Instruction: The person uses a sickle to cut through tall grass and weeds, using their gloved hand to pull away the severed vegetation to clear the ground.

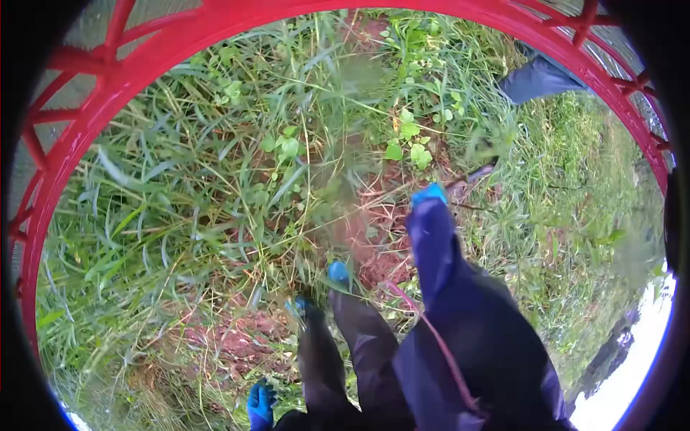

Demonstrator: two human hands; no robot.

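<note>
The person is standing over a patch of tall grass and bare reddish soil, and the view is looking straight down through a red rim that is curving around the top and sides of the frame.

The right hand, in a blue glove, is reaching forward at the end of a dark blue sleeve, just right of the middle of the frame. It is meeting the near end of a thin dark stick. The stick's long axis is running from lower left to upper right, with the far end pointing toward the upper right of the frame and lying over the grass. The glove is blurred, so it is not possible to tell whether the fingers are closing around the stick or only touching it.

The left hand, also in a blue glove, is hanging low at the bottom edge, left of centre, well apart from the stick. Its fingers are looking loosely curled, but whether it is holding anything cannot be told.

Two dark legs are stretching up from the bottom centre, ending in blue-tipped shoes that are standing at the edge of the soil. A thin pinkish cord is running diagonally across the dark blue clothing at lower right.

In the upper right, part of another person's blue-grey clothing is showing against the grass.
</note>
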